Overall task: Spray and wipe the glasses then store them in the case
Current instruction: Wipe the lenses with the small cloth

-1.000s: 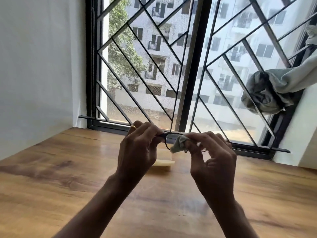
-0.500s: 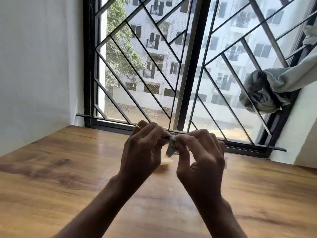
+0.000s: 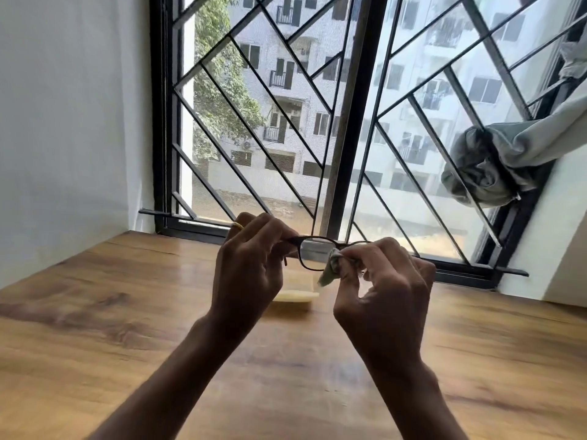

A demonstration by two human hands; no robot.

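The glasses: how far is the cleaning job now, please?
In hand: the left hand holds the glasses above the table while the right hand rubs one lens with a cloth. Whether they were sprayed cannot be told. Left: storing them; the pale object behind may be the case.

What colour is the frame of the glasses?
Dark, black or very dark brown; the glasses show in the head view.

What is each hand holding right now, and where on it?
Left hand grips the glasses at the frame's left end, near the hinge. Right hand pinches a small cloth around the other lens, by the bridge.
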